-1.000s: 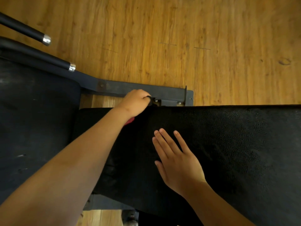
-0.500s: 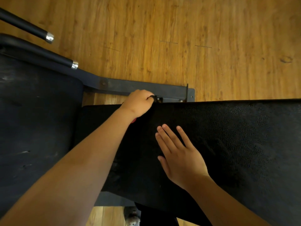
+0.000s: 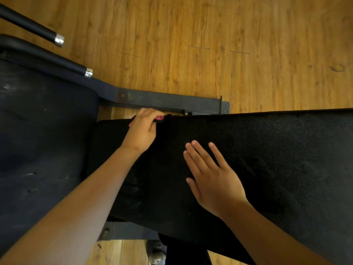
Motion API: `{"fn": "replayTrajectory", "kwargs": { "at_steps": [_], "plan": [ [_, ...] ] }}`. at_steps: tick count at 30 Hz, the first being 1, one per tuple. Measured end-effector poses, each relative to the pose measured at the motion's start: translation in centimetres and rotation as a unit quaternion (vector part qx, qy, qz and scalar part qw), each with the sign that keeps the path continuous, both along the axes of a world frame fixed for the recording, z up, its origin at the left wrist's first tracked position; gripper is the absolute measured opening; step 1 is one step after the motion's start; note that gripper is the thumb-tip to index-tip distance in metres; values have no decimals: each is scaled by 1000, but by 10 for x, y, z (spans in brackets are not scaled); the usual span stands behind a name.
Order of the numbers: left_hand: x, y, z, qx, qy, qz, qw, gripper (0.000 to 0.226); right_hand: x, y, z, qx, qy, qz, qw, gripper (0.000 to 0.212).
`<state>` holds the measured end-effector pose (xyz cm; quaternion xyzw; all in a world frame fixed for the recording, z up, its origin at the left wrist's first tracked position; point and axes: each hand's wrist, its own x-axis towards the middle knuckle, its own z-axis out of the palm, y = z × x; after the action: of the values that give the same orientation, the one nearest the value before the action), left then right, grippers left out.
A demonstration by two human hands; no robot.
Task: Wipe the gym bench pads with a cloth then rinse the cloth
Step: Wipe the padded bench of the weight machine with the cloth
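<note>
Whereas only a red scrap showed under the fist a second ago, the pink cloth [image 3: 160,118] is now seen at the far edge of the bench pad [image 3: 267,150], pinched in the curled left hand [image 3: 144,129]. The right hand [image 3: 214,176] is kept flat, fingers straight, on the pad's middle.

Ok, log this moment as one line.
step: wipe pad | left hand: grips pink cloth at far edge of bench pad | right hand: flat on pad, fingers straight

cloth [image 3: 160,118] mostly hidden under left hand [image 3: 142,131], bench pad [image 3: 267,159] cut off right
</note>
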<state>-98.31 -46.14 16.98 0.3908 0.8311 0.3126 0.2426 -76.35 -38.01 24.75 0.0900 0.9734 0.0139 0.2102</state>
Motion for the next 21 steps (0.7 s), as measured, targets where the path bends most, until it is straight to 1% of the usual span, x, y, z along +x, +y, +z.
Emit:
{"fn": "replayTrajectory", "kwargs": {
  "at_steps": [1,3,5,7,11,14,16,19,21],
  "plan": [
    [1,-10,-4,4,12,14,1000,45,0,0,0,0,0,-1,1000,65],
    [-2,-32,-16,-20,29,70,997,52,0,0,0,-1,4,-4,1000,65],
    [0,-41,-23,-47,24,114,992,53,-1,0,1,2,5,-4,1000,65],
    [12,-33,-21,-44,15,141,989,50,-1,0,1,6,7,-2,1000,65],
    [55,-11,2,33,18,139,990,47,-1,-2,3,5,6,-8,1000,64],
    [70,-23,2,48,37,109,992,51,-2,-2,3,16,5,-1,1000,64],
    [61,-46,-12,15,51,124,991,56,-2,-2,3,18,3,-1,1000,64],
    [41,-83,-35,-57,46,177,981,56,-2,-2,4,20,0,-5,1000,64],
    [44,-89,-36,-72,41,188,979,54,-2,-2,4,23,-1,-3,1000,64]
  ]
}}
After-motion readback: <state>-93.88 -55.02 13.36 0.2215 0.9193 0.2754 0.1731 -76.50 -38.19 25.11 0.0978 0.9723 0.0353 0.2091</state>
